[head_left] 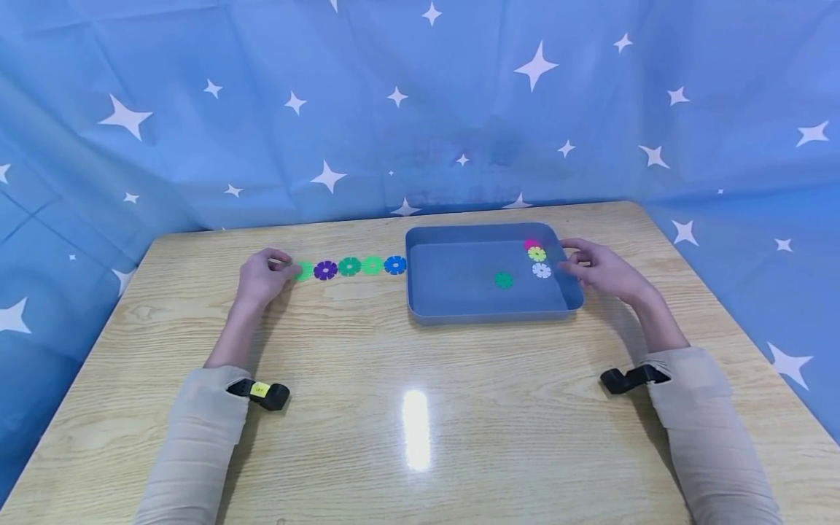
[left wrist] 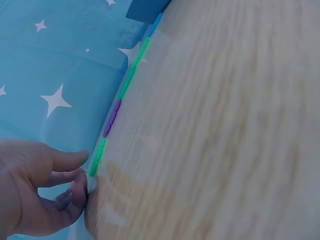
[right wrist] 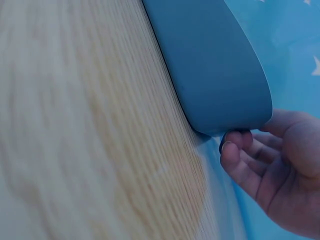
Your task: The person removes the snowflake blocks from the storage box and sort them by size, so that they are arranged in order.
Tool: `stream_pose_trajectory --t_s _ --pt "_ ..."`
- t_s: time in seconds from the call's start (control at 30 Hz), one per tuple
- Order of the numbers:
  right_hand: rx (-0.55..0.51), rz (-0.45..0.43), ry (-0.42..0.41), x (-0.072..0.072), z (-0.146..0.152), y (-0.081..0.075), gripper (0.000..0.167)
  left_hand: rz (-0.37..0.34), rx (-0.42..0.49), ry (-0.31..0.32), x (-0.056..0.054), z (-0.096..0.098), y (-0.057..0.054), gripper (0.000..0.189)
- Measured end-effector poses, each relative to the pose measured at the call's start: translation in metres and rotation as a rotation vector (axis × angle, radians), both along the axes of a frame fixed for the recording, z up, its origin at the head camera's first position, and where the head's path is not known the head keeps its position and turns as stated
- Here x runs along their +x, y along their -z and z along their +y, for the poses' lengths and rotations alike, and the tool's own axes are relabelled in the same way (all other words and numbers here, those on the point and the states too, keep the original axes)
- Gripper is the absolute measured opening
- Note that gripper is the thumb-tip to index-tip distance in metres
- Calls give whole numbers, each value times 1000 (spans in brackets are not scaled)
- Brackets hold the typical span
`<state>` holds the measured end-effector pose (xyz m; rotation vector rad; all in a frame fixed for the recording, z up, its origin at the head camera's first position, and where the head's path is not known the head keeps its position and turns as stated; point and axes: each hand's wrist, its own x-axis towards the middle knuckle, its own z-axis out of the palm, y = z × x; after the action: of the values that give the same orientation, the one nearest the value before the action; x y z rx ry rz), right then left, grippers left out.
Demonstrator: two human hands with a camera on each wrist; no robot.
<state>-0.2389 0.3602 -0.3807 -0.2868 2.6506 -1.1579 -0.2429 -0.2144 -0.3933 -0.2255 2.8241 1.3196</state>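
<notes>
On the table a row of flat, notched plastic discs runs left from the tray: a blue disc (head_left: 395, 265), two green ones, a purple disc (head_left: 325, 270) and a light green disc (head_left: 304, 271) at the left end. My left hand (head_left: 264, 274) is at that end disc, its fingertips by the outer edge, partly covering it; the fingers are loosely bent. My right hand (head_left: 605, 270) holds the right wall of the blue-grey tray (head_left: 472, 319), thumb at the rim and fingers outside. Something dark by its fingertips in the right wrist view is unclear.
Inside the tray lie a green disc (head_left: 504, 280), a white disc (head_left: 541, 270), a yellow disc (head_left: 537, 254) and a pink disc (head_left: 531, 244), the last two overlapping. A blue star-patterned curtain (head_left: 420, 109) hangs behind the wooden table (head_left: 341, 408).
</notes>
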Motion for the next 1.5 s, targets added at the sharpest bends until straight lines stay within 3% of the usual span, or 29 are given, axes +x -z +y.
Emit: stream_pose_trajectory --t_s 0.2,0.4,0.67,0.9,1.3,1.5 --pt "6 2 1 -1 -1 0 56 43 35 -2 3 5 -6 35" --pt "5 5 0 0 -1 0 56 123 97 52 5 24 -14 33" --pt "4 3 4 0 -1 0 57 176 170 171 6 59 -20 32" --pt "-4 -6 -5 0 -1 0 58 202 249 234 9 92 -23 29" --pt "-15 -11 7 2 -1 -1 58 231 301 400 12 153 -27 19" --pt "-15 -6 -4 2 -1 -1 60 229 294 476 10 184 -23 20"
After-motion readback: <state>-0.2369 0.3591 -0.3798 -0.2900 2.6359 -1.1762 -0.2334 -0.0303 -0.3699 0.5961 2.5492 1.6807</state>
